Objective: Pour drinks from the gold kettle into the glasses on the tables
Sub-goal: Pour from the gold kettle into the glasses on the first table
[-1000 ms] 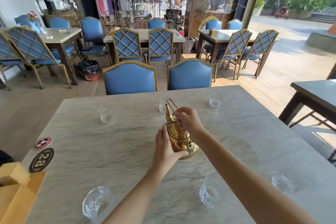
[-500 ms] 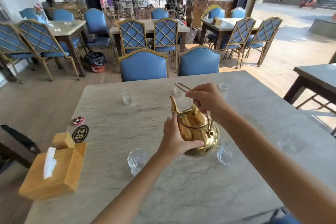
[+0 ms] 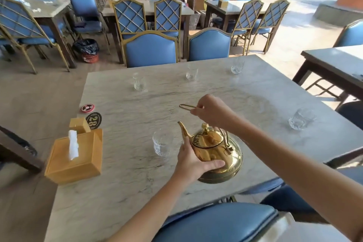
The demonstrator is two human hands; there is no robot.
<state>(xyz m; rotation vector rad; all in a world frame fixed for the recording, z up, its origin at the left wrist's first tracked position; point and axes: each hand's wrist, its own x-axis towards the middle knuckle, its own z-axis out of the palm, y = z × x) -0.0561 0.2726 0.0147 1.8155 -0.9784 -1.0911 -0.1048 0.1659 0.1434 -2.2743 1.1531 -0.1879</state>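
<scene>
You hold the kettle (image 3: 218, 155) above the near edge of the table (image 3: 255, 92), now level rather than tipped. Your right hand (image 3: 213, 111) pinches its handle; your left hand (image 3: 193, 160) cups its side. A glass (image 3: 160, 143) stands just left of it, now beside the spout.

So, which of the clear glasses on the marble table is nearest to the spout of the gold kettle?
The cut-pattern clear glass just left of the gold kettle, below its spout. The three glasses along the far edge and the one at right stand much farther off.
</scene>
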